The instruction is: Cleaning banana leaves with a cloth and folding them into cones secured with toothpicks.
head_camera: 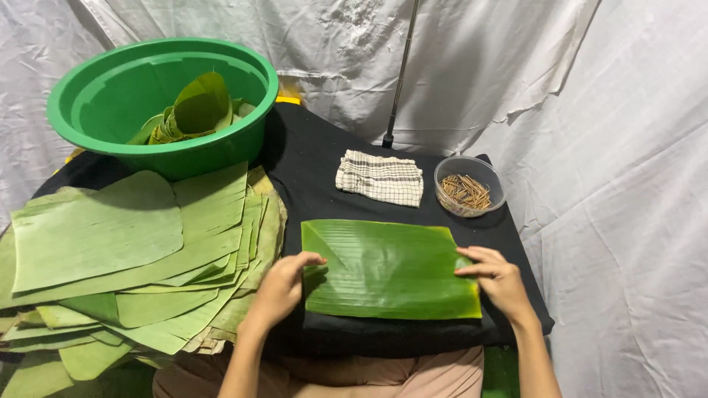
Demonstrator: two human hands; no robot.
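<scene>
- Lower middle of the frame: a glossy dark green rectangular banana leaf piece [387, 269] lies flat on the black-covered bench [310, 158], right in front of the person.
- The left hand [282, 286] sits on the leaf's left edge, fingers loosely curled with the tips on the leaf. Looks like it's just pressing, not gripping.
- The right hand [495, 277] is at the leaf's right edge, fingers stretched out flat on top of it. So the hands are well apart, one on each end, neither one closed around anything.
- Left side of the frame: a big messy stack of paler green cut banana leaves [125, 258], spilling over the bench edge.
- Upper left: a round green plastic basin [96, 110] with some folded leaves [195, 110] inside, resting partly on that stack.
- Above the leaf, centre: a folded checked white cloth [380, 177].
- Just right of the cloth: a small clear round tub of thin brown sticks [469, 188].
- White sheeting [612, 110] hangs all around behind.
</scene>
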